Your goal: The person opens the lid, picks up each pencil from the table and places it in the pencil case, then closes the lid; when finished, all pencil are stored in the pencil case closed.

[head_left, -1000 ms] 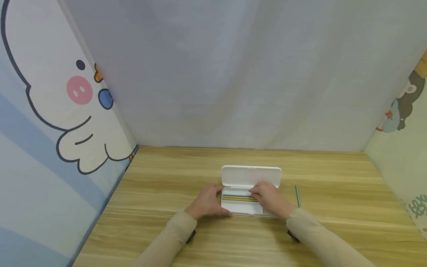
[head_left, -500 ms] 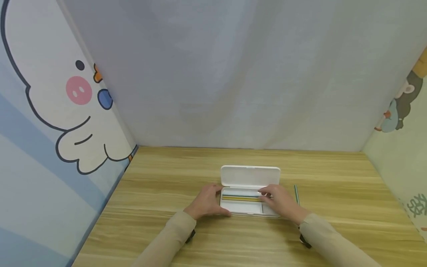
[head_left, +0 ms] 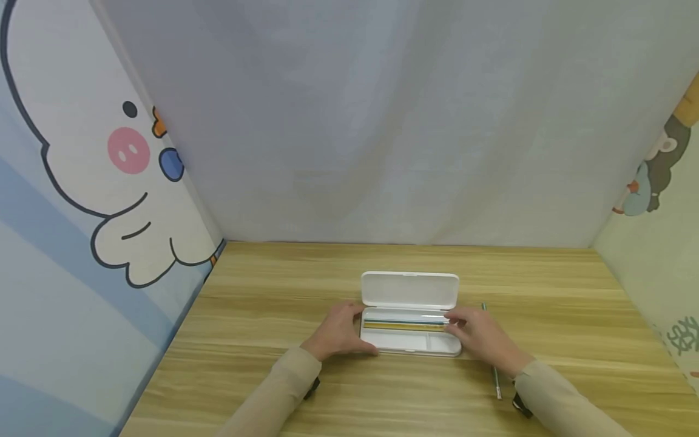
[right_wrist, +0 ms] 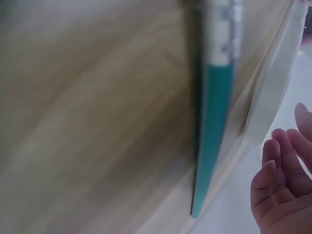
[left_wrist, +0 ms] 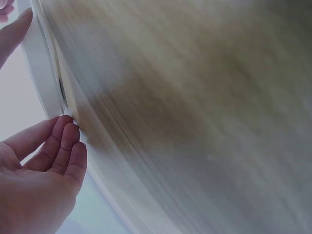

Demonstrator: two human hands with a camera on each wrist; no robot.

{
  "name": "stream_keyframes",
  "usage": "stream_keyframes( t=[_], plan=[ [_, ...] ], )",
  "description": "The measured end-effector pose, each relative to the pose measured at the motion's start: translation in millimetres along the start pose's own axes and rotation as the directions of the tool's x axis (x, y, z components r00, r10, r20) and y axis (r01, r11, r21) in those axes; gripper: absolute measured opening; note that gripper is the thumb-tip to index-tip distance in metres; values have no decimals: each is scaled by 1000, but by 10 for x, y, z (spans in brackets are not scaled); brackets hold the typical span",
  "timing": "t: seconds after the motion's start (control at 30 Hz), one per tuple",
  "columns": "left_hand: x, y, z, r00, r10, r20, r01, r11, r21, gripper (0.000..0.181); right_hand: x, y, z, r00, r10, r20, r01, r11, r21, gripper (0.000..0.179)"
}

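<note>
A white pencil case (head_left: 404, 343) lies on the table with its lid (head_left: 409, 290) raised at the back. Inside, a yellow pencil (head_left: 401, 326) and a teal one (head_left: 382, 320) lie lengthwise in the rear part. My left hand (head_left: 338, 332) grips the case's left end, thumb at the front corner and fingers at the back. At the right end hovers my right hand (head_left: 483, 337), its thumb and index fingertips apart beside the pencils' right ends. Under that hand a green pencil (right_wrist: 214, 117) with a metal ferrule lies on the table, its middle hidden in the head view.
The wood-grain table (head_left: 273, 273) meets a pale curtain (head_left: 382, 152) at the back. Cartoon-printed panels (head_left: 65, 182) stand at the left and right sides. A small divider (head_left: 428, 341) splits the front part of the case.
My right hand has moved rightward from the middle of the case to its right end, uncovering more of the pencils and the right compartment. My left hand stays in place.
</note>
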State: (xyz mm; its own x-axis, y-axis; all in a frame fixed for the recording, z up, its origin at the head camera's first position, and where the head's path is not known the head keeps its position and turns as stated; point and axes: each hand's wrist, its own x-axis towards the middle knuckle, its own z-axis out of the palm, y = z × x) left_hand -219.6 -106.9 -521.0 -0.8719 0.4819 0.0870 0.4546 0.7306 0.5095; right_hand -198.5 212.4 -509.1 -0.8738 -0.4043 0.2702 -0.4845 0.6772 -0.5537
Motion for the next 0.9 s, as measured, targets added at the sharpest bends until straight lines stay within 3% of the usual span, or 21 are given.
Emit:
stream_keyframes(
  t=[0.23,0.67,0.9],
  plan=[
    [-7,2,5,1000,2,-3,-2,1000,5,83,-96,136,-68,998,51,-42,-51,999,-13,23],
    [-3,-5,-3,1000,-22,13,22,1000,9,85,-174,265,-165,993,107,-45,-111,990,-87,23],
    [-1,-29,10,1000,-21,13,21,1000,7,85,-221,277,-240,977,213,-14,-213,971,-112,23]
  ],
)
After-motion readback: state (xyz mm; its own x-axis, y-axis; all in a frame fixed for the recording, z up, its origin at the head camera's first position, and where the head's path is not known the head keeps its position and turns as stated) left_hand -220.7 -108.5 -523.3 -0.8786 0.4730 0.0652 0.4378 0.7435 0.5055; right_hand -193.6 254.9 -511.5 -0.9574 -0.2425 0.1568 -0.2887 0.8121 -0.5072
